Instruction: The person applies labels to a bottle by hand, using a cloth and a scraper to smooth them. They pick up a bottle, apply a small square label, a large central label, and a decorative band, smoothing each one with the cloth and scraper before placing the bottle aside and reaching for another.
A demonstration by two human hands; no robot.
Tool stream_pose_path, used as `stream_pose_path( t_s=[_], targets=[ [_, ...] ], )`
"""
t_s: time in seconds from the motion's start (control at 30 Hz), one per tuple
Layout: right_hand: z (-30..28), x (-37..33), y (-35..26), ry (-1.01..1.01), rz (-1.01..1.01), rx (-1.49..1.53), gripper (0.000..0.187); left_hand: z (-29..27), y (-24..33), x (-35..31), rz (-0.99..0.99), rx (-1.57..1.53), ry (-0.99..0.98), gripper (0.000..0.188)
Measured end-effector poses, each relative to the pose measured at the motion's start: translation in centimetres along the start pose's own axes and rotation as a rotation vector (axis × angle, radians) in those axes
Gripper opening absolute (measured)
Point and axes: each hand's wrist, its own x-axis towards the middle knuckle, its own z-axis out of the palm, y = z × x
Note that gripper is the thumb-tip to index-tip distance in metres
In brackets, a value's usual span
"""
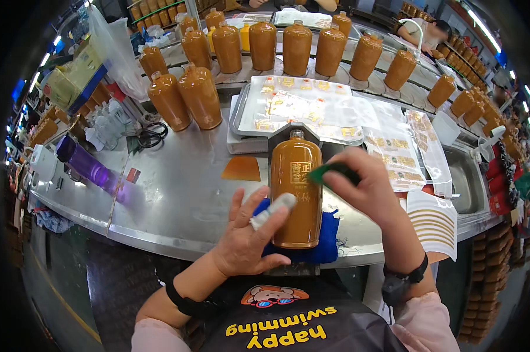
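A glossy brown bottle (296,217) with gold lettering lies on its back in front of me, neck pointing away, in a dark angular cradle (303,127). Blue cloth (329,234) is bunched under its near end. My right hand (361,182) pinches a green flat scraper (322,173) against or just over the bottle's upper right side; blur hides the exact contact. Spread fingers show on my left hand (247,237), which is at the bottle's left side; one finger wears a white wrap (275,210). An orange-brown flat piece (241,168) lies left of the cradle.
Beyond the cradle, a metal tray (236,122) bears gold-printed transfer sheets (300,105). Two brown bottles (200,97) stand left of it, with more along a curved conveyor behind. Scissors (151,136) and a purple water bottle (87,164) lie left. A sink (469,190) and striped sheet (432,226) are right.
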Motion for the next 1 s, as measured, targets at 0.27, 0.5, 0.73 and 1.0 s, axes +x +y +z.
stream_pose_path(
  t_s=[0.27,0.5,0.73,1.0],
  targets=[
    [-1.4,-1.7,-1.8,0.025,-0.066,-0.161,0.015,-0.6,-5.2,7.4,0.183,0.055,-0.013,0.066],
    [1.6,6.4,-1.0,-0.111,-0.292,-0.374,0.011,2.3,-6.5,7.7,-0.411,-0.397,0.281,0.05],
    [0.8,-0.9,-3.6,-0.467,-0.329,-0.048,0.019,2.8,-7.9,7.5,-0.862,-1.338,0.07,0.041],
    [-1.8,-3.7,1.4,0.258,0.179,0.036,0.009,3.5,-7.0,12.2,-0.91,-1.568,-0.299,0.024]
  ],
)
